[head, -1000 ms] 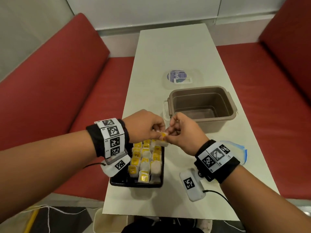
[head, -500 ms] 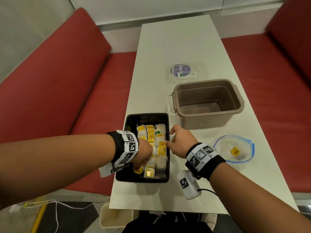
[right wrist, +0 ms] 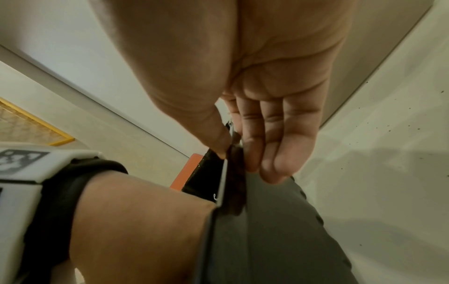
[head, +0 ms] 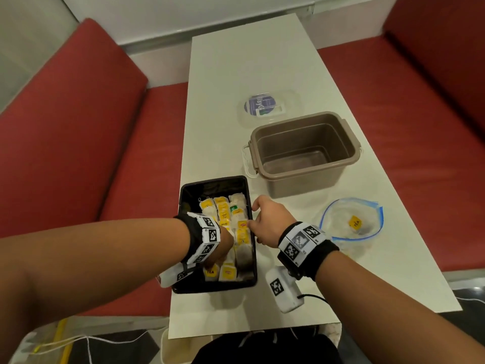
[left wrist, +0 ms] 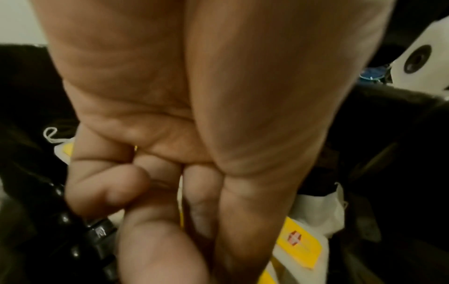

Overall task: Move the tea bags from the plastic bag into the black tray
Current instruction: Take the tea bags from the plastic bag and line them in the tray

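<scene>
The black tray [head: 183, 206] lies near the table's front left, packed with several tea bags [head: 223, 211] with yellow tags. My left hand [head: 217, 256] reaches into the tray's near end, and its curled fingers [left wrist: 201, 201] pinch a yellow-tagged tea bag [head: 210, 270] among the others. My right hand [head: 253, 219] grips the tray's right rim [right wrist: 224, 182], thumb inside and fingers [right wrist: 274, 157] outside. To the right, the blue-edged plastic bag [head: 341, 214] lies flat with one yellow-tagged tea bag [head: 354, 223] in it.
An empty brown tub [head: 341, 164] stands behind the tray and bag. Its clear lid [head: 288, 101] lies further back. Red bench seats [head: 78, 153] flank the narrow white table [head: 249, 61].
Both hands came down from holding a tea bag above the tray. The left hand went into the tray's near end with it, and the right hand let go and took the tray's rim.
</scene>
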A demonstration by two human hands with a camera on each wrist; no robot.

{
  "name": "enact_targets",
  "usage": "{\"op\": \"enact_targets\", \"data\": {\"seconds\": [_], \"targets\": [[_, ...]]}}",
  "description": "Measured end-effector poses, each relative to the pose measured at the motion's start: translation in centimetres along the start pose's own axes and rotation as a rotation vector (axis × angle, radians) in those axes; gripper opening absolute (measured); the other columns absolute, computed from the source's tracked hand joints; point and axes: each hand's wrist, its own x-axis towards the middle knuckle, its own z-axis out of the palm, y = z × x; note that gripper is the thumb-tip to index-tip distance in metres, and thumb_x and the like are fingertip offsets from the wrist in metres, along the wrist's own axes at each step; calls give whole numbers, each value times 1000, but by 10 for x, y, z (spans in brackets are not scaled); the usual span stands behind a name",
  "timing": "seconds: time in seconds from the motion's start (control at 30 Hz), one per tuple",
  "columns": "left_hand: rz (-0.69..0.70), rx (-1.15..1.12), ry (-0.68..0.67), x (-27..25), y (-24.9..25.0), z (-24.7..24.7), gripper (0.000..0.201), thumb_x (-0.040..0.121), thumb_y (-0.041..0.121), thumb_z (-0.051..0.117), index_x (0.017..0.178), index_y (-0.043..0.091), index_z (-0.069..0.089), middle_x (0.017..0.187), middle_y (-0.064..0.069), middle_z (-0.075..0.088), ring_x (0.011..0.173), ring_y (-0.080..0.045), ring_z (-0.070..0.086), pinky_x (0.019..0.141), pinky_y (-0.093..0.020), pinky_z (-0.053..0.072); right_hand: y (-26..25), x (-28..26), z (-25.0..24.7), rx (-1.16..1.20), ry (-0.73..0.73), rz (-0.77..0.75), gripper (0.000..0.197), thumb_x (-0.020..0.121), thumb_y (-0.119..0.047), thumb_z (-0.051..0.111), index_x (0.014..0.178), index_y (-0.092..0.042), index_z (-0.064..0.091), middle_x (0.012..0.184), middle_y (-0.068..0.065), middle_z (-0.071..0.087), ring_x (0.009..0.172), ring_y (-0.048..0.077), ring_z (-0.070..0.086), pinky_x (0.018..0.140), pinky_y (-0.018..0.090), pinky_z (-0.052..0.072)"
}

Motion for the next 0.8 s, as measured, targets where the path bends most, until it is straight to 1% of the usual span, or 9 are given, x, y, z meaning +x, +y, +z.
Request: {"op": "enact_targets", "data": {"seconds": [0.1, 0.2, 0.27, 0.33, 0.43, 0.5, 0.57, 0.7, 0.8], "targets": [[-107, -94, -46, 1, -4, -3, 34, 93, 43, 60, 110, 13, 62, 99, -6, 56, 89, -24, 56, 74, -33, 46, 0, 0, 0, -13, -3, -2, 29, 88, -30, 64, 109, -18, 47, 95, 10, 70, 84, 29, 68, 78, 41, 58], [-166, -199, -14, -5, -9, -3, 29, 91, 38, 64, 87, 10, 60, 95, -11, 59, 93, -28, 63, 86, -38, 53, 0, -1, -3, -22, -17, 1, 32, 87, -35, 64, 110, -19, 47, 95, 10, 70, 84, 29, 68, 77, 40, 58], [-205, -294, 29, -12, -15, -3, 33, 90, 36, 65, 96, 4, 67, 108, -18, 66, 109, -31, 64, 93, -41, 51, 1, -4, -11, -19, -27, -9, 29, 88, -38, 63, 107, -22, 48, 92, 7, 70, 80, 25, 69, 77, 39, 58], [-226, -421, 127, -25, -27, -8, 38, 90, 38, 66, 113, 8, 69, 117, -10, 67, 112, -28, 62, 92, -38, 50, 3, -9, -26, -16, -38, -34, 21, 90, -36, 60, 104, -22, 52, 89, 3, 71, 78, 22, 69, 77, 39, 58], [-242, -600, 291, -60, -43, -30, 29, 85, 40, 70, 101, 16, 75, 98, 0, 71, 93, -20, 65, 76, -32, 52, 8, -24, -62, 15, -75, -70, 7, 93, -25, 55, 97, -21, 59, 82, 0, 74, 71, 21, 71, 68, 34, 59], [-239, -686, 439, -84, -45, -49, 23, 82, 41, 70, 88, 19, 75, 82, 6, 70, 77, -14, 63, 67, -28, 51, 18, -35, -89, 25, -92, -83, 11, 94, -17, 51, 94, -20, 61, 79, -1, 74, 68, 19, 72, 62, 32, 58], [-220, -734, 544, -100, -40, -71, 25, 84, 45, 67, 84, 21, 73, 73, 10, 66, 69, -10, 58, 61, -25, 46, 33, -44, -116, 20, -97, -75, 17, 93, -10, 47, 93, -18, 63, 79, -1, 74, 68, 20, 71, 61, 34, 58], [-111, -852, 703, -98, -19, -128, 16, 88, 37, 65, 88, 24, 74, 78, 15, 71, 79, -5, 65, 75, -28, 53, 83, -49, -159, -65, -27, 11, 23, 89, -4, 46, 91, -18, 65, 80, -3, 74, 56, 13, 68, 59, 31, 57], [-55, -885, 805, -66, 4, -174, 14, 88, 27, 63, 95, 23, 75, 85, 12, 72, 82, -11, 64, 75, -27, 51, 125, -49, -171, -188, -40, 120, 19, 87, -8, 54, 94, -19, 67, 85, -3, 74, 44, 7, 64, 51, 25, 53]]}}
